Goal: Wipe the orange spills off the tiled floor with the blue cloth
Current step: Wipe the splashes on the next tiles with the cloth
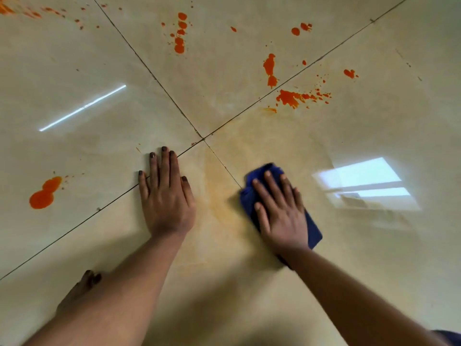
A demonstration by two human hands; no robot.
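My right hand (280,211) presses flat on the folded blue cloth (313,231), which lies on the glossy beige tiled floor (99,71) just right of the grout cross. My left hand (166,196) rests flat on the floor with fingers spread, holding nothing. Between my hands a faint yellow-orange smear (217,196) stains the tile. Bright orange spills remain farther off: a splash (289,97) ahead of the cloth, a streak (270,68), a line of drops (180,33), and a large blob (43,196) at the left.
Dark grout lines cross at the centre (203,139). More orange spatter lies at the top left corner (7,8) and the far right (349,73). A window reflection (361,181) shines right of the cloth. A foot (84,285) shows under my left forearm.
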